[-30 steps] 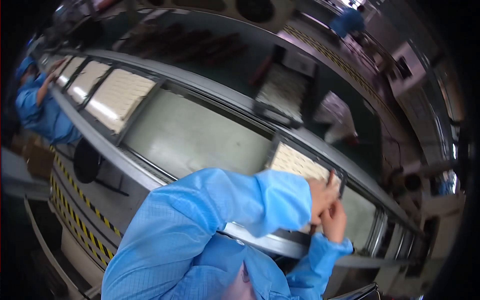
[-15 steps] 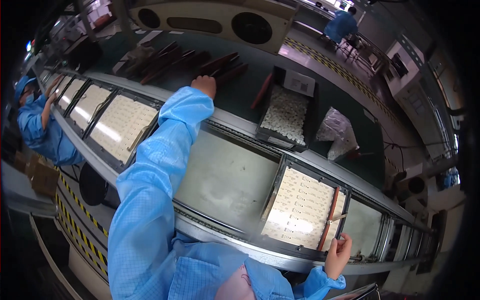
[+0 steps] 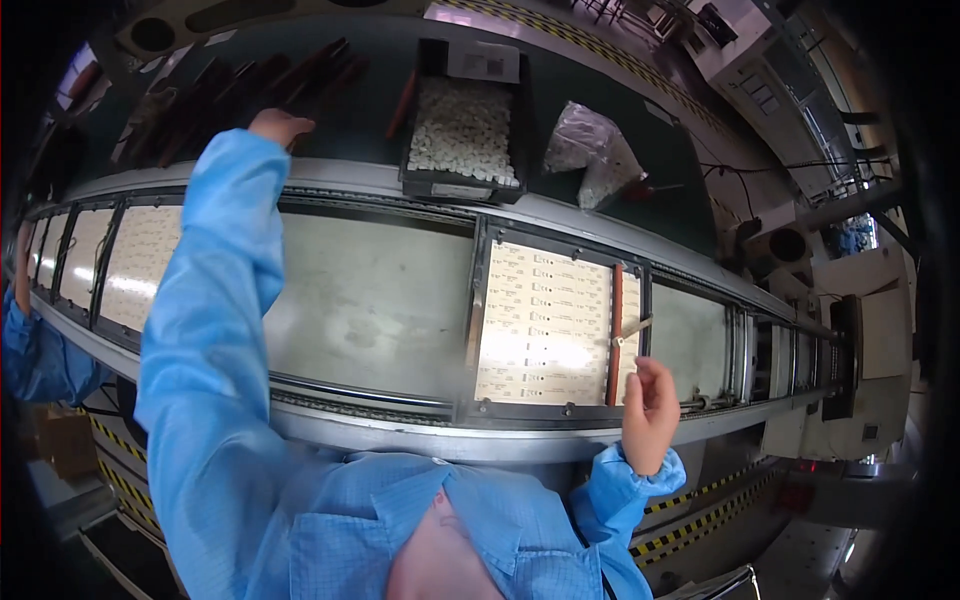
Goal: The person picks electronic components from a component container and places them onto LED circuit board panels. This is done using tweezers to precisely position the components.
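I find a cream printed board [image 3: 545,330] lying flat within its black frame [image 3: 646,290], one red strip [image 3: 615,300] straight across it near the frame's right side, and dark reddish strips [image 3: 240,100] heaped beyond the frame, leftward.

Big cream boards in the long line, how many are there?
4, at least: one board beside the right hand, three boards in a row beyond the left sleeve. The sleeve partly covers one; more may hide at the left edge.
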A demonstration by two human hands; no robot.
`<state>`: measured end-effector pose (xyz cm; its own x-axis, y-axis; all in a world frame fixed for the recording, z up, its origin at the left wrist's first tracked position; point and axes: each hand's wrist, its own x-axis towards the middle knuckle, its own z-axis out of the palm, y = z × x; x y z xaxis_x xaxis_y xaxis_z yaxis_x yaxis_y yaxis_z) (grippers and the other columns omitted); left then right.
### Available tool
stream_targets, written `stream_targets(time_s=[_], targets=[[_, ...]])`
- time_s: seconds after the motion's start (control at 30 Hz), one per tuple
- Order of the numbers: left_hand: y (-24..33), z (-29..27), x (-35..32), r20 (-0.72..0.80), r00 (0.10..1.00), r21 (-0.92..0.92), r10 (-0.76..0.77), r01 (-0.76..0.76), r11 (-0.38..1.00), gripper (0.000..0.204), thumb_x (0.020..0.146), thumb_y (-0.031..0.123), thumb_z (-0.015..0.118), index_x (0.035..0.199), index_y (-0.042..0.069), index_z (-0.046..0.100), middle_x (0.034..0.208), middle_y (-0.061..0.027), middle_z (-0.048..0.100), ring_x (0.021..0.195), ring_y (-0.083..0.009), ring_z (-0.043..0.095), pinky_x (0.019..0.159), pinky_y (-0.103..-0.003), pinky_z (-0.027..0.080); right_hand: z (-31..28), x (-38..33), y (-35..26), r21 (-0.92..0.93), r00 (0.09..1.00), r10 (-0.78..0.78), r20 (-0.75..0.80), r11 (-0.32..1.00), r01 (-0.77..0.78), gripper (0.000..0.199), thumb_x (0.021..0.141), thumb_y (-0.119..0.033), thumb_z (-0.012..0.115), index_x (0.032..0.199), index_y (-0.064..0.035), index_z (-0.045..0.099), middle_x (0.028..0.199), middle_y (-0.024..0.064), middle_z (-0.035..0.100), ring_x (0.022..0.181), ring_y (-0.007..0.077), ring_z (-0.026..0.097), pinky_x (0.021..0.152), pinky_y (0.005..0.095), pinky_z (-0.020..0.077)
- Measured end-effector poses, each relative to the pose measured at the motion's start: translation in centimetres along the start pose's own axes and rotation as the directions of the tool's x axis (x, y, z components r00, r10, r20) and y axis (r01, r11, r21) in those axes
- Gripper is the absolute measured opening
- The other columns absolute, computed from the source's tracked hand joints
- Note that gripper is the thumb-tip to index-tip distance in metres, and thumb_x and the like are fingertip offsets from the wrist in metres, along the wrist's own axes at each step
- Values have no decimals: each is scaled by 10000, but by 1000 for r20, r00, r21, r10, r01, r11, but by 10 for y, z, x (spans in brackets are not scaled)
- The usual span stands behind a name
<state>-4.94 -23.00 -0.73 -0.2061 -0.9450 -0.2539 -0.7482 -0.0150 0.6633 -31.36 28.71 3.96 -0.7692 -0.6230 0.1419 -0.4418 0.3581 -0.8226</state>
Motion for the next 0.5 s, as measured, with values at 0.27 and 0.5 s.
stream_targets(time_s=[0.27,0.5], targets=[[-1,12,-239,87,942,-680,324,-182,710,196,846,91,673,1014,0,625,871,-3,623,728,-75,557,666,-206,446,33,2,-42,277,930,-157,334,959,62,400,863,31,546,1254,-9,472,801,26,546,738,78,526,671,204,433],[74,109,-315,84,735,-608,673,-497,619,223,772,84,709,967,17,623,846,-82,612,751,-149,617,651,-256,494,83,10,-84,349,946,-316,77,897,272,529,879,-12,599,1354,32,371,808,71,609,686,97,578,601,216,461]])
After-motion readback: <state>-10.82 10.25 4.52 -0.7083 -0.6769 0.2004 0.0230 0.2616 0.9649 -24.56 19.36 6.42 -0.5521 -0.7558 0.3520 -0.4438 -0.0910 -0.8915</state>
